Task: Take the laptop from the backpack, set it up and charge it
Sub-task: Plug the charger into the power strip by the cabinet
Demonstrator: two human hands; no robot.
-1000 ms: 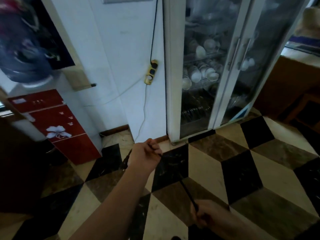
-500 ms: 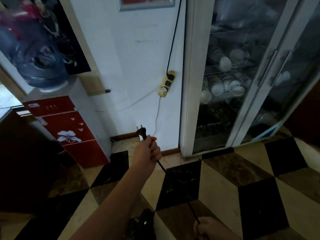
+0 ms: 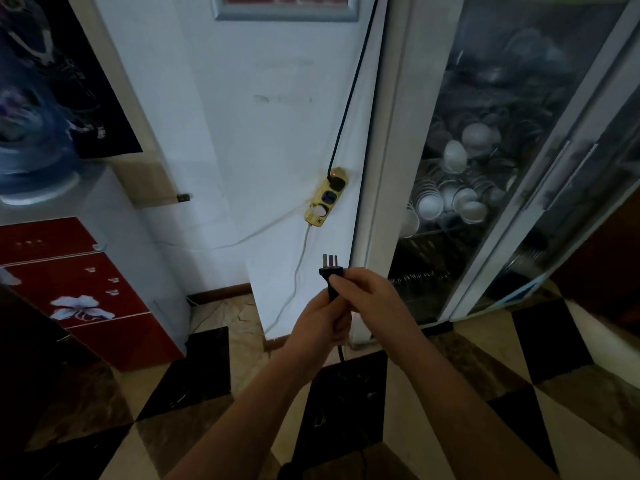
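Fingers, right hand point(image 3: 369, 299): curled; thumb and forefinger pinch the body of the black three-pin plug point(image 3: 331, 271) just below its head.
Fingers, left hand point(image 3: 320, 320): wrapped round the black cord point(image 3: 341, 353) directly under the plug; knuckles touch the right hand.
Plug: held upright in the middle of the view, three metal prongs pointing up and away, toward the wall.
Cord: leaves the underside of the left fist and drops toward the near floor, lost in shadow between the forearms.
Power strip point(image 3: 325, 197): yellow, fixed aslant on the white wall point(image 3: 242, 133), above and beyond the plug, well apart from it. Small red light lit at its top end.
Strip sockets: top one taken by a black plug whose black cable runs up the wall; middle one dark and free; bottom one holds a white plug.
White cable point(image 3: 294, 282): hangs from the strip's lower end down to the floor.
Right of wall: glass-door cabinet point(image 3: 485, 168), stacked white bowls on its shelves.
Left: water dispenser point(image 3: 83, 289) with red flowered front panels, blue bottle on top, blurred.
Floor point(image 3: 450, 393): tiles in a black, brown and cream cube pattern.
Laptop, backpack: out of view.
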